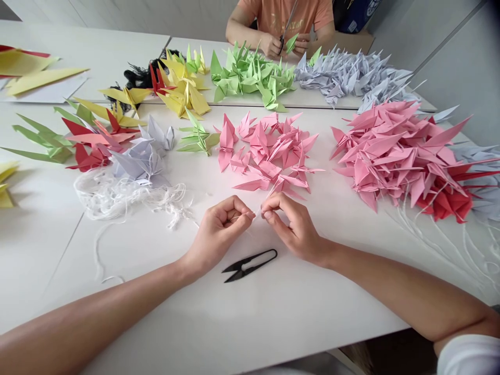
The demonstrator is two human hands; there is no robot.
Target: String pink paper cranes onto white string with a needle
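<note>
A thin white thread [257, 214] runs between my two hands. My left hand [223, 229] pinches it between thumb and forefinger. Close on the other side, my right hand [292, 225] also pinches the thread, fingertips nearly meeting those of the left. Just beyond my fingers lies a loose group of pink paper cranes [269, 143]. Black thread snips [250, 264] rest on the table below my hands, blades pointing left. To the left, a tangled heap of white thread [113, 195] lies beside white paper cranes [138, 159].
A big pile of pink cranes [398, 151] stands at the right. Green cranes [252, 75], pale blue cranes [351, 73] and yellow cranes [185, 91] line the back of the white table [219, 325]. Opposite, a person in an orange shirt [285, 15] holds scissors and a green crane.
</note>
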